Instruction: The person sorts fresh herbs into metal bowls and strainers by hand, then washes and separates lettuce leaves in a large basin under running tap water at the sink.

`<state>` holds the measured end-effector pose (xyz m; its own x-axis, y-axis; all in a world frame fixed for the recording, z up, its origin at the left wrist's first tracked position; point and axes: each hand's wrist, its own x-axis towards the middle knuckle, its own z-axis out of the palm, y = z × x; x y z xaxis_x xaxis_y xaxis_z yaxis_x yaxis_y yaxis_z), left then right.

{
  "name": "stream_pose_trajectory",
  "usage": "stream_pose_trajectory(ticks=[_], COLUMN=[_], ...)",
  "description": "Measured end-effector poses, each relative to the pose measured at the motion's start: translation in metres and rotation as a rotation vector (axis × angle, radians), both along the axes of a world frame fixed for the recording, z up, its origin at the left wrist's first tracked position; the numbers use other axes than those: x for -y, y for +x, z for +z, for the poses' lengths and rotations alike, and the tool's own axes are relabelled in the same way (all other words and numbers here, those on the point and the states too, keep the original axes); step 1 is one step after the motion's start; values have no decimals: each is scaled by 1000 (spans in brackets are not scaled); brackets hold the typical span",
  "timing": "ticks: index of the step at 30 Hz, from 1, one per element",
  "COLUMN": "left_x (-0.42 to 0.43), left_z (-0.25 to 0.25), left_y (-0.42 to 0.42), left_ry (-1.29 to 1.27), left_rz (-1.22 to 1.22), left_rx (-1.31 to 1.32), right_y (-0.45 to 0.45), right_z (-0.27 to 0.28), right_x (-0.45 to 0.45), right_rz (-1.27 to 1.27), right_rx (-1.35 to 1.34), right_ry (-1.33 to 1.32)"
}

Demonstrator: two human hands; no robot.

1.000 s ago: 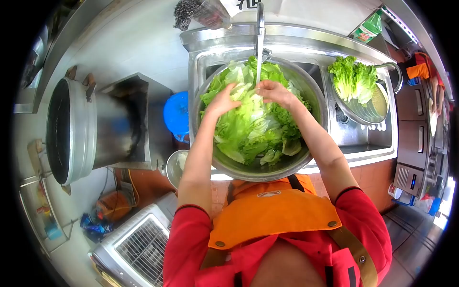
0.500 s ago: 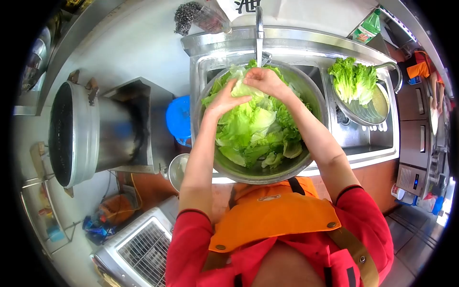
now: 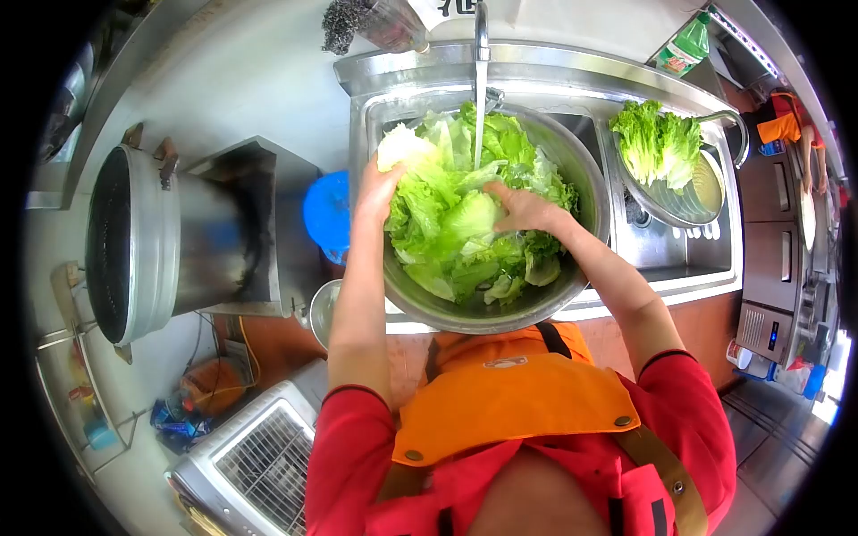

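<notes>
A large metal basin [image 3: 597, 223] in the sink is heaped with torn green lettuce [image 3: 469, 219]. At its left rim, my left hand [image 3: 380, 189] is closed around a pale lettuce leaf [image 3: 404, 147]; the leaf covers most of its fingers. My right hand [image 3: 529, 211] lies on the right-hand part of the heap, thumb and fingers spread, fingertips partly among the leaves. Between the hands, water runs from the faucet [image 3: 483, 36] onto the lettuce.
A colander [image 3: 706, 201] with whole lettuce [image 3: 660, 143] sits over the right sink compartment [image 3: 670, 257]. To the left are a blue stool [image 3: 327, 214] and a big metal pot [image 3: 147, 241]. Another person's arm [image 3: 809, 165] shows at far right.
My hands have moved apart from the top of the heap. The left went to the basin's left rim with a leaf; the right came down onto the lettuce and spread its fingers.
</notes>
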<state>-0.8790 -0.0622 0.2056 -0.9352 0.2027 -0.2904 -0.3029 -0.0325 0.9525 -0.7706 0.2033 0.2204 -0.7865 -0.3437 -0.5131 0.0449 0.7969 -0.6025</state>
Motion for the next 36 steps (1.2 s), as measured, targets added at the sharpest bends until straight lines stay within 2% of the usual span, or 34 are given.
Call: stream_pose_trajectory(ticks=[1,3,6,9,12,13,14,16,17,20,21,24,25,28,29,32,33,36], left_x=[1,3,-2,-4,-17,-27,-41,-52,-56,-58,-53,-44,-46,-44,-45,-42,-38,-14], left_z=[-2,-4,19,48,66,65,63,18,12,10,18,6,17,1,-2,-17,-28,-8], left_y=[-1,-1,5,0,-12,-13,-14,-19,-18,0,6,3,5,-3,-4,-11,-15,-18], left_ry=[-2,-12,-99,-108,-466,-521,-688,-614,-552,-30,1,-6,-22,-86,-222,-128,-96,25], left_rz=[-4,-19,48,-27,-102,-116,-166,-244,-306,-164,-143,-266,-219,-202,-204,-166,-106,4], left_rx=[-9,-23,-61,-246,-501,-525,-465,-607,-486,-24,77,-63,-48,-156,-202,-142,-109,54], right_y=[-1,-6,-17,-31,-61,-70,-77,-89,-91,-94,-94,-88,-88,-82,-89,-79,-76,-63], right_z=[2,22,16,51,56,54,51,45,40,30,27,39,41,59,51,54,47,32], right_x=[4,11,3,-3,-11,-9,-5,6,11,21,23,38,42,40,36,13,2,-28], right_rz=[-9,-113,-353,-616,-739,-730,-735,-744,-767,-797,-775,-741,-650,-451,-300,-430,-561,-453], right_rx=[-25,21,102,284,370,363,352,324,311,328,344,316,337,132,-128,-318,-255,-146], right_ry=[19,-143,-527,-792,-882,-933,-959,-1009,-1041,-1188,-1254,-1222,-1193,-814,-504,-463,-552,-268])
